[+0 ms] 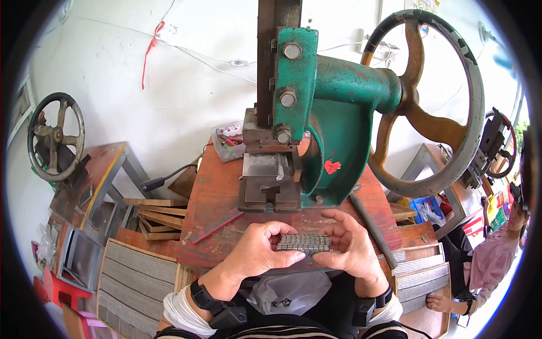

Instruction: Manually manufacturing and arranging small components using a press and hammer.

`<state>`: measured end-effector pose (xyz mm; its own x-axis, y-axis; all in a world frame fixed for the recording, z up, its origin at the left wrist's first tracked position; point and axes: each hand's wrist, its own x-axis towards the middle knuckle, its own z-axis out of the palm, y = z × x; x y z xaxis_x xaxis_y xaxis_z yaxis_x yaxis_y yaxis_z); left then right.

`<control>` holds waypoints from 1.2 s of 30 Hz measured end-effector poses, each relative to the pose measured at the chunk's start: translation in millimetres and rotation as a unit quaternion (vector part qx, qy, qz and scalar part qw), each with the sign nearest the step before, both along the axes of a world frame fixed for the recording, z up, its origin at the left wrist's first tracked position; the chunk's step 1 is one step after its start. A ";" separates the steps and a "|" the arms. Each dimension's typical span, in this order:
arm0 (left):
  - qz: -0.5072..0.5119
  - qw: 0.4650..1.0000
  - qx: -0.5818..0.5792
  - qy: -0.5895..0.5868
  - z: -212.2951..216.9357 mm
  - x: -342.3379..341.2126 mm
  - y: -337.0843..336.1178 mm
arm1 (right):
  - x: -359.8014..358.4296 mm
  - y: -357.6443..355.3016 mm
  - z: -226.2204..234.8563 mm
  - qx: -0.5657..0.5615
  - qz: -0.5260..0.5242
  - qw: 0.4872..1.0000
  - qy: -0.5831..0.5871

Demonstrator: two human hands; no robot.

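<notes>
Between my two hands is a block of small grey metal pieces (304,243) packed in tight rows, held over the near edge of the red-brown wooden table (212,195). My left hand (257,246) closes on its left end, thumb along the front. At the right end my right hand (353,248) grips with the thumb low, its upper fingers raised and curved behind. Just beyond the block stands a green hand press (347,141), with a slotted metal base (270,195) under its ram. A flat metal plate (261,165) lies on that base.
The press's big handwheel (471,124) rises at the right. A dark bar (372,229) and a red strip (215,225) lie on the table. Trays of metal rows (135,282) flank me; a co-worker's hand (437,302) touches the right tray (420,282). A plastic bag (291,294) covers my lap.
</notes>
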<state>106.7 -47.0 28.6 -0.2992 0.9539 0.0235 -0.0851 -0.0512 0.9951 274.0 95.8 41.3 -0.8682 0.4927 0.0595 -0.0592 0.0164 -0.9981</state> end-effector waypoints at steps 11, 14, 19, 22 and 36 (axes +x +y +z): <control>0.156 0.875 0.066 0.453 -76.8 -18.6 -9.2 | -33.3 13.8 -74.8 0.286 0.030 0.958 -0.020; 0.204 0.808 0.024 0.552 -103.4 -16.3 -17.2 | -39.8 11.0 -95.9 0.422 0.041 0.905 -0.041; 0.230 0.838 0.007 0.495 -105.2 -19.0 -21.4 | -40.7 11.8 -100.4 0.438 0.031 0.897 -0.049; 0.211 0.844 -0.005 0.493 -104.1 -20.7 -21.0 | -39.7 11.2 -97.2 0.424 0.043 0.903 -0.061; 0.194 0.848 -0.040 0.492 -97.1 -22.9 -17.4 | 32.5 143.2 -113.6 0.563 -0.290 0.714 -0.299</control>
